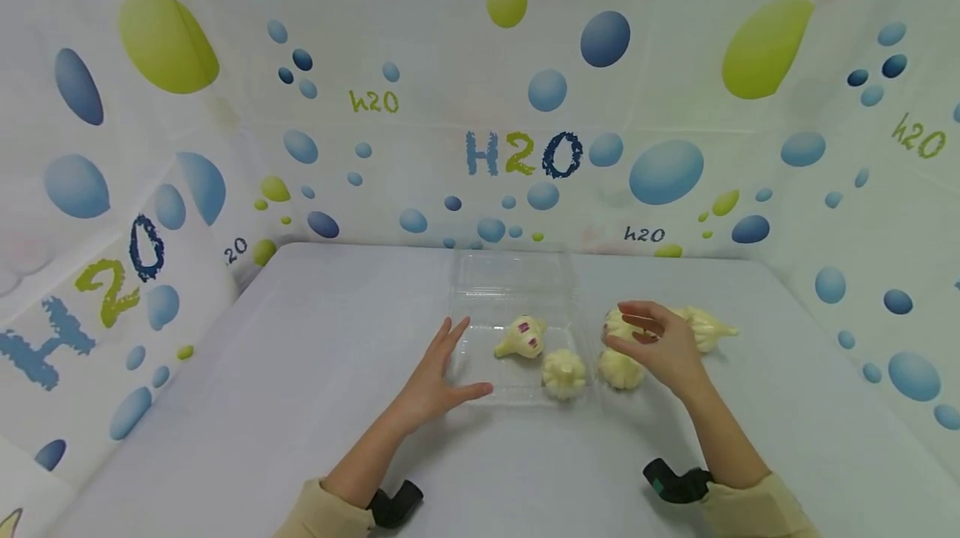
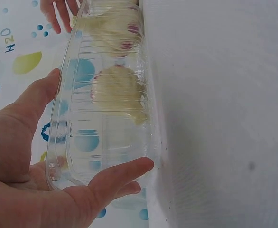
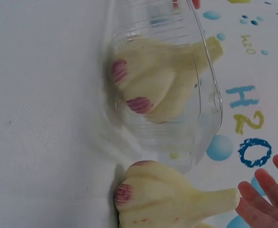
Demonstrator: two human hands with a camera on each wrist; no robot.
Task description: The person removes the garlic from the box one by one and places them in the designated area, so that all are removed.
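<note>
A clear plastic clamshell box (image 1: 510, 392) lies with its lid folded back on the white table. Inside it, one purple-marked garlic bulb (image 1: 522, 338) lies on its side, and another garlic bulb (image 1: 563, 374) sits in the front right corner. My left hand (image 1: 435, 379) spreads thumb and fingers along the box's left side; in the left wrist view they lie about its end. To the right of the box, my right hand (image 1: 663, 346) hovers over garlic bulbs, fingers loosely bent and nothing gripped. Its fingertips (image 3: 247, 190) are beside the stem of a garlic bulb (image 3: 158, 197); contact is unclear.
Right of the box, a garlic bulb (image 1: 621, 370) sits in front of another partly covered by the right hand. More garlic (image 1: 707, 329) lies farther right, behind that hand. The transparent lid (image 1: 513, 273) extends toward the back edge, where a printed curtain (image 1: 420, 37) hangs.
</note>
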